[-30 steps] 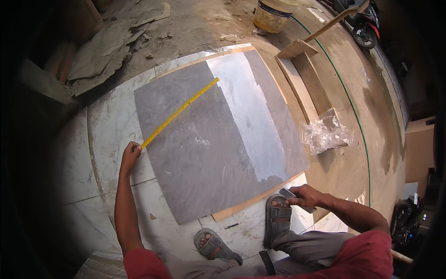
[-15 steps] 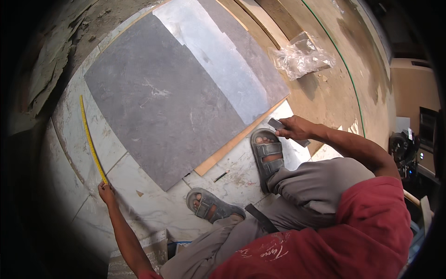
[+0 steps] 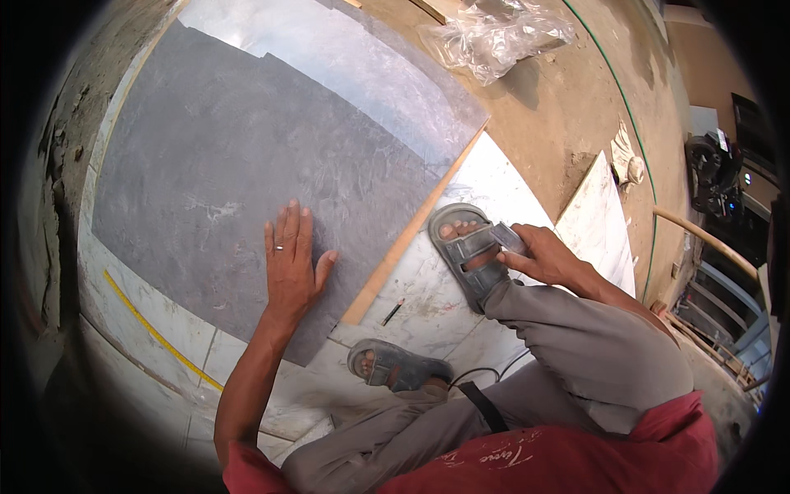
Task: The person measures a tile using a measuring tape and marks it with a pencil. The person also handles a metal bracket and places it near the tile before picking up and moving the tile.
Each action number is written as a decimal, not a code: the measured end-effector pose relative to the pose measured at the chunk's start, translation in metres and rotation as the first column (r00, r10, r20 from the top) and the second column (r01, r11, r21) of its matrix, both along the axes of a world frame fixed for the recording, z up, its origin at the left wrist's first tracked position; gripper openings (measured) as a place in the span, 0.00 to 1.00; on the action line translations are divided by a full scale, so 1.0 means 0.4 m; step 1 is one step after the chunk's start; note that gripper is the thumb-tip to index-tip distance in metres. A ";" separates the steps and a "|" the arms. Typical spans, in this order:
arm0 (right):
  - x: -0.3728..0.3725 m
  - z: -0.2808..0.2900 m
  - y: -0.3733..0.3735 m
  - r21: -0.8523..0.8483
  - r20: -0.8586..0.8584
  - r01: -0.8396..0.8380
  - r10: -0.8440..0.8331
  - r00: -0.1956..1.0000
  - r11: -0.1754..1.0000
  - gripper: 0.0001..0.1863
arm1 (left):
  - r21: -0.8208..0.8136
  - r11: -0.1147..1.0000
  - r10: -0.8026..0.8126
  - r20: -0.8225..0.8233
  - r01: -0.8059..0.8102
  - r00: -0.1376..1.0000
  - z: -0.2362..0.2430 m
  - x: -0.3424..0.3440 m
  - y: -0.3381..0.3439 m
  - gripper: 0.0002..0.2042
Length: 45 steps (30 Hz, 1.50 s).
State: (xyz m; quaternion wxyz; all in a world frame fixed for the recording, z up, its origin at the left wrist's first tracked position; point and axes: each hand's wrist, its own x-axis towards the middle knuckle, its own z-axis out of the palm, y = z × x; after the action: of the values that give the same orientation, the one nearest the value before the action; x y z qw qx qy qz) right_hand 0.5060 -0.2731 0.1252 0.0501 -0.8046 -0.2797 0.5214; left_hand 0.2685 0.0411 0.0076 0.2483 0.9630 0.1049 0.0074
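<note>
My left hand (image 3: pixel 295 259) lies flat, fingers stretched out, on a large grey sheet (image 3: pixel 206 140) near its front edge. In my right hand (image 3: pixel 539 255) is a flat grey bar-like tool (image 3: pixel 508 239), held beside my right sandal (image 3: pixel 465 247); the hand hides much of it. A yellow tape measure (image 3: pixel 156 333) is stretched along the marble-look tiles left of the sheet, apart from my left hand, and my left forearm hides its near end. A dark pencil-like stick (image 3: pixel 393 312) sits on the tiles between my feet.
Beneath the sheet's right edge shows a wooden strip (image 3: pixel 411 230). Crumpled clear plastic (image 3: pixel 502 37) lies on the sandy ground beyond. A green hose (image 3: pixel 621 107) runs down the right side. My left sandal (image 3: pixel 395 366) stands near the sheet's front corner.
My left hand has let go of the tape measure and moved right onto the grey sheet. My right hand still holds the grey tool. The whole view has shifted.
</note>
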 end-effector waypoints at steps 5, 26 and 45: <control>-0.038 0.072 -0.095 -0.013 0.029 0.313 -0.313 0.949 0.950 0.20 | 0.141 0.982 -0.125 -0.003 0.125 0.992 -0.079 0.231 -0.054 0.38; -0.162 0.113 -0.178 -0.076 0.221 0.345 -0.322 0.921 0.935 0.24 | -0.007 0.882 -0.471 0.049 0.471 0.881 -0.071 0.228 -0.296 0.31; -0.048 -0.258 0.096 0.225 0.200 -0.517 0.480 0.854 0.826 0.19 | -0.335 0.942 -0.111 -0.292 0.007 0.950 0.121 -0.101 -0.169 0.12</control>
State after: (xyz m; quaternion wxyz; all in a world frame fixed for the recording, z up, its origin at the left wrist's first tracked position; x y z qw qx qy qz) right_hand 0.4869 -0.2346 0.0219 0.0025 -0.7219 -0.5518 0.4176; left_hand 0.2281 -0.0267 0.0558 0.3865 0.9000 0.1127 -0.1673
